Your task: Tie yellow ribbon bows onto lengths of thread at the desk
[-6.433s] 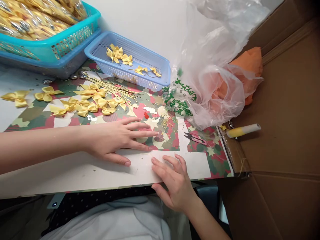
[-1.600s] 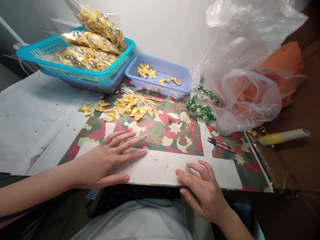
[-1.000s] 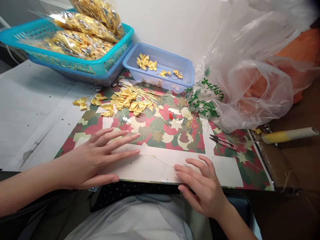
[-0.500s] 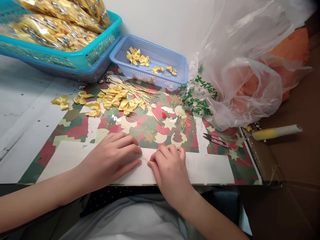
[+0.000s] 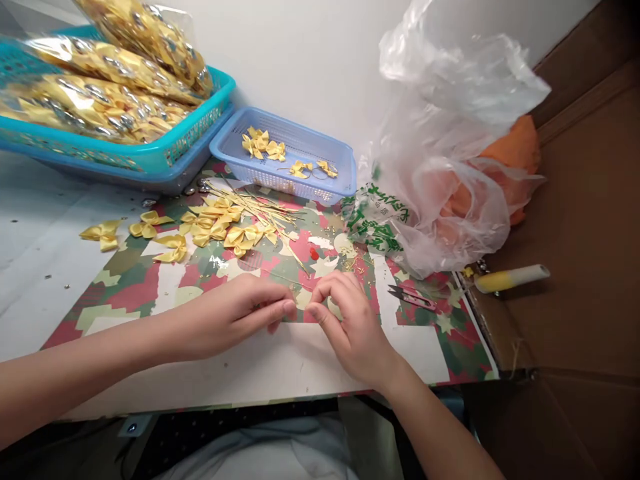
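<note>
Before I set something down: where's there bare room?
Roomiest, though specked: the white strip between the left hand and the table's front edge, and white sheet left of the yellow bows. Crowded: bows and gold wires before the blue basket, plastic bag and snips at right.

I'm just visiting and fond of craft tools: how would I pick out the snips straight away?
Start from the big plastic bag with green writing. On its near side, right of the person's right hand, lie the snips. Dark pointed blades and a pink handle set them apart from the thicker yellow-and-white tube farther right.
</note>
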Motion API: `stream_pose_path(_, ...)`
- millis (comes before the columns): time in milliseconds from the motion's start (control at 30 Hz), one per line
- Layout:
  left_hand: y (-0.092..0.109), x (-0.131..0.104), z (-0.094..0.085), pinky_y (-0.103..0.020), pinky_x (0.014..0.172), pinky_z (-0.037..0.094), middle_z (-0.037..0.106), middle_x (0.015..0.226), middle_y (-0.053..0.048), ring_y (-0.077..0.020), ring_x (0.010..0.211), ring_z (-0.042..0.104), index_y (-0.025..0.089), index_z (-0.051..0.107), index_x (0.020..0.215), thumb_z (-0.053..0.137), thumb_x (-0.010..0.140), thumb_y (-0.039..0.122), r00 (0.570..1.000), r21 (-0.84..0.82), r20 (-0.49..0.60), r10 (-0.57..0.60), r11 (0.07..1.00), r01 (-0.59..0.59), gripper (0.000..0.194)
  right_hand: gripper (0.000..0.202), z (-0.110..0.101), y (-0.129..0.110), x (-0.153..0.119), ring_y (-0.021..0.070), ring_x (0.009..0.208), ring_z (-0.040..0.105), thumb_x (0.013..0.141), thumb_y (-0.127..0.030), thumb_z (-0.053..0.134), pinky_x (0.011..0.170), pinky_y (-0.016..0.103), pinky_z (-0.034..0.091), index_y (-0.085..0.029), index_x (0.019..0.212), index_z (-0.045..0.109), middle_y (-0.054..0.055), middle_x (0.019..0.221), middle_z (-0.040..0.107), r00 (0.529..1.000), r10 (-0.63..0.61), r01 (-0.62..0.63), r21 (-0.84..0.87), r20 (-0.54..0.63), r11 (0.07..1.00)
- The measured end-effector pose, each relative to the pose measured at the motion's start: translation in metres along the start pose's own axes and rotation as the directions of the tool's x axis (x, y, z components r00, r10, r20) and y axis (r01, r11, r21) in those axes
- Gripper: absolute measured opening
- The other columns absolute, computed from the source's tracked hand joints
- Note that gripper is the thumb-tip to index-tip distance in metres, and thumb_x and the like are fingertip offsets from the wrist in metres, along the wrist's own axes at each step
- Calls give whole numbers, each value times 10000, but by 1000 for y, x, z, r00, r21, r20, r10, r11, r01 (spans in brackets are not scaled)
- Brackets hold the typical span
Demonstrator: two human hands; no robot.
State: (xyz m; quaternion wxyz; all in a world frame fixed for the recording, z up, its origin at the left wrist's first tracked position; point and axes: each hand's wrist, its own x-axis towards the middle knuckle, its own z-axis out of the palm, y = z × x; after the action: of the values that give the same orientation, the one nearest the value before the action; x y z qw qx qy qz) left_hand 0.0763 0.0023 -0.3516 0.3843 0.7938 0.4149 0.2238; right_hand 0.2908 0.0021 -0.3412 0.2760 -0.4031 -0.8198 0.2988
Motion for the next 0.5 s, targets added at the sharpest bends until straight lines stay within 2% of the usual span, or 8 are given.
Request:
stream_pose_path(67,3,8,-3,-216,516,362,543,594,18,-110,549,491,173,611,726,366,1010,400,1000,-57,11,-30,998,30,438,219,-6,2,11,159,901,546,1016,-334,447,831,306,431,-194,862,517,27,893,599,999,30,-31,91,16,995)
stream_pose_path(133,5,14,-4,-215,516,352,516,584,22,-109,550,473,172,572,720,364,1009,393,999,-98,-38,-19,995,15,419,232,-10,4,21,152,897,577,999,-408,480,830,304,457,-190,937,532,30,915,621,993,82,-100,242,85,965)
stream_pose_path(233,7,20,-4,-214,503,335,456,526,38,-101,507,426,176,530,696,360,1010,360,996,-167,-87,27,985,-41,402,363,-9,10,32,138,777,596,944,-541,549,738,281,475,-180,974,536,13,813,627,944,130,-271,490,303,828)
stream_pose_path(300,8,21,-3,-214,499,332,433,518,39,-99,503,410,178,504,668,361,1006,343,992,-183,-121,35,981,-57,403,428,-4,16,36,104,615,515,904,-605,578,609,241,437,-183,878,514,-37,659,531,894,133,-386,588,427,711)
stream_pose_path(367,8,20,-3,-214,502,340,428,541,35,-101,521,408,182,463,643,365,998,344,987,-191,-162,14,981,-45,402,468,1,22,36,75,524,390,884,-630,592,515,211,359,-187,782,479,-72,582,405,859,122,-458,638,497,619)
stream_pose_path(433,7,17,-2,-215,506,347,425,565,32,-103,537,405,185,433,640,369,992,361,981,-226,-190,-23,974,-21,399,497,6,27,35,61,491,296,879,-631,598,474,204,295,-188,713,445,-84,557,324,849,102,-484,686,518,543)
stream_pose_path(500,5,13,-1,-217,502,348,427,580,30,-104,543,402,186,435,649,377,990,386,981,-289,-183,-68,957,13,400,519,8,31,34,54,472,234,893,-610,589,456,207,249,-191,653,399,-89,533,281,862,73,-474,745,502,468)
